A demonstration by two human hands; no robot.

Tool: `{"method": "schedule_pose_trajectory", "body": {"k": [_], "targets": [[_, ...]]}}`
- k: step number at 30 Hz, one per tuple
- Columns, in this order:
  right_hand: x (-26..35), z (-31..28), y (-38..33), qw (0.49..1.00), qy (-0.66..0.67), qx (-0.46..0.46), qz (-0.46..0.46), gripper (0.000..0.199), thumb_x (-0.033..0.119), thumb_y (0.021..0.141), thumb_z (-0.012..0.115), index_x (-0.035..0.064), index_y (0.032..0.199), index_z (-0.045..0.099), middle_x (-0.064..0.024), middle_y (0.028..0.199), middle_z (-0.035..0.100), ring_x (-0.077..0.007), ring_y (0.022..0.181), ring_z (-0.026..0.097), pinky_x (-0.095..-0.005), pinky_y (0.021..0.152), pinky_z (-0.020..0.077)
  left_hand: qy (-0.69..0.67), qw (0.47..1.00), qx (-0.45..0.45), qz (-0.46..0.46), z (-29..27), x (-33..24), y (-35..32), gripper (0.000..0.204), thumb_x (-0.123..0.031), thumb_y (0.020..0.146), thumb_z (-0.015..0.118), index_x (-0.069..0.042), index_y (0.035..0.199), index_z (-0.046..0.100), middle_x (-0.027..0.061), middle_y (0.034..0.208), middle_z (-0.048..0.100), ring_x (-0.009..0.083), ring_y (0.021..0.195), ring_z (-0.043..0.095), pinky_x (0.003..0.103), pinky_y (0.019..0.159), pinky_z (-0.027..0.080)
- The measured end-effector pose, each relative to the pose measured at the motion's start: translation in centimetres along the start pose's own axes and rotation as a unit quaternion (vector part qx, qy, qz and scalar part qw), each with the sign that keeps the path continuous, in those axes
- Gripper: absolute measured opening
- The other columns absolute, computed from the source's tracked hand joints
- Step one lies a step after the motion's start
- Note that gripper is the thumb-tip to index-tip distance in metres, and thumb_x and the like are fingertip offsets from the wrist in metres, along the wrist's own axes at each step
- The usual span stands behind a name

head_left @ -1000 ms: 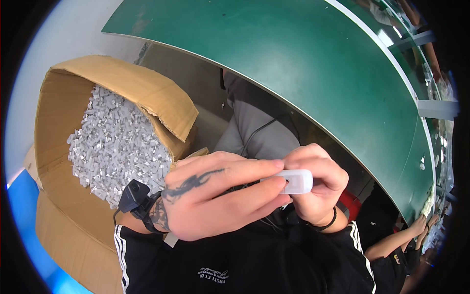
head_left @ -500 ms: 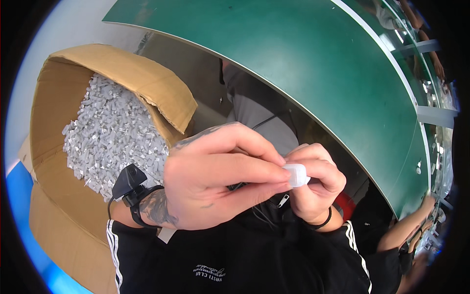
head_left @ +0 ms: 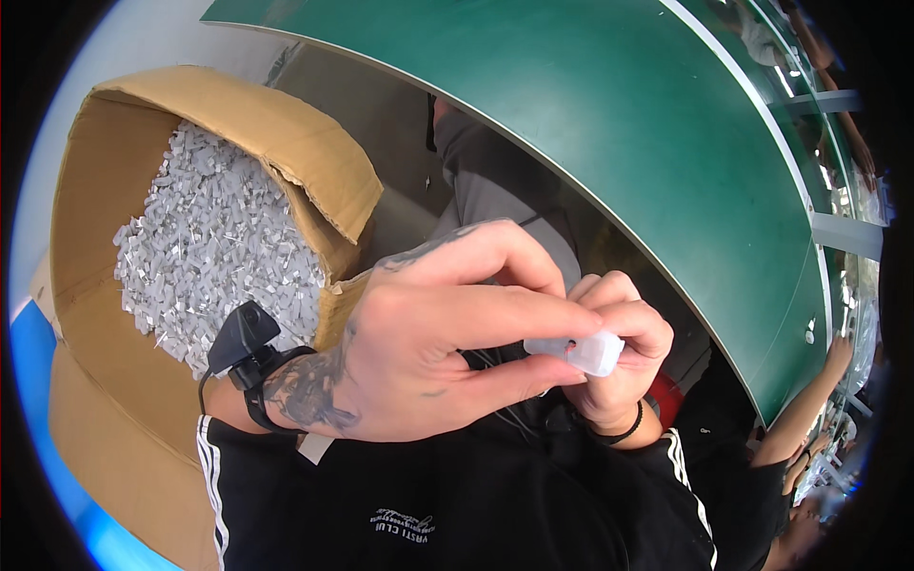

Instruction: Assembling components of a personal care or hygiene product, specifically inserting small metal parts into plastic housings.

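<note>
In front of my chest I hold a small, whitish translucent plastic piece (head_left: 597, 353) with a squared end and a tiny red spot on its side. My left hand (head_left: 447, 333) is closed on it, thumb below and index finger above. Its narrower tail reaches back between those fingers. My right hand (head_left: 624, 347) is curled against the squared end, its fingers bent around that side; the fingertips behind the piece are partly hidden. A black band with a small device (head_left: 249, 347) is on my left wrist.
To the left stands an open cardboard box (head_left: 90, 247) holding many small whitish plastic pieces (head_left: 219, 238). A green table (head_left: 571, 114) with a pale edge curves across the far side and right. Another person's arm (head_left: 804, 409) reaches in at the right rim.
The plastic piece has turned and shifted slightly right, so its side and red spot now show. My left fingers have spread wider around it. My right hand stays nearly in place.
</note>
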State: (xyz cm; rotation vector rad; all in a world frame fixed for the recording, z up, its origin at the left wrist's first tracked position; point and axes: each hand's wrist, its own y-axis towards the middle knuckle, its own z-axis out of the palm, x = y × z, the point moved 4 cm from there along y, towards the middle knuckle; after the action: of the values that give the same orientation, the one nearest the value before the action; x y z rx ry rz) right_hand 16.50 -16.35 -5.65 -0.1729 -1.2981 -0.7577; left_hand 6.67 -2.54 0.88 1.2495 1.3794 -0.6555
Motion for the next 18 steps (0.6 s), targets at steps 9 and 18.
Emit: {"method": "schedule_pose_trajectory", "body": {"k": [9,18], "targets": [[0.2,-0.3,0.3,1.0,-0.018,0.001,-0.003,0.01,-0.002,0.079,0.064,-0.0006,0.088,0.067,-0.0115,0.082,0.063,-0.0169,0.069,0.061,-0.0262,0.061,0.0482,-0.033,0.999,0.021,-0.014,0.2,0.0,0.8,0.028,-0.004,0.069,0.081,-0.003,0.096,0.073,0.0077,0.089,0.059,0.0107,0.07,0.057,0.021,0.059,0.045],[2.8,0.1,2.4,0.993,-0.094,0.061,0.046,0.002,-0.002,0.076,0.069,-0.0025,0.078,0.067,-0.0155,0.09,0.065,-0.0178,0.076,0.062,-0.0269,0.066,0.0502,0.051,0.998,0.025,0.011,-2.6,-2.0,0.4,0.04,-0.013,0.069,0.083,0.001,0.104,0.069,0.0094,0.088,0.062,0.0165,0.075,0.06,0.025,0.067,0.047]]}}
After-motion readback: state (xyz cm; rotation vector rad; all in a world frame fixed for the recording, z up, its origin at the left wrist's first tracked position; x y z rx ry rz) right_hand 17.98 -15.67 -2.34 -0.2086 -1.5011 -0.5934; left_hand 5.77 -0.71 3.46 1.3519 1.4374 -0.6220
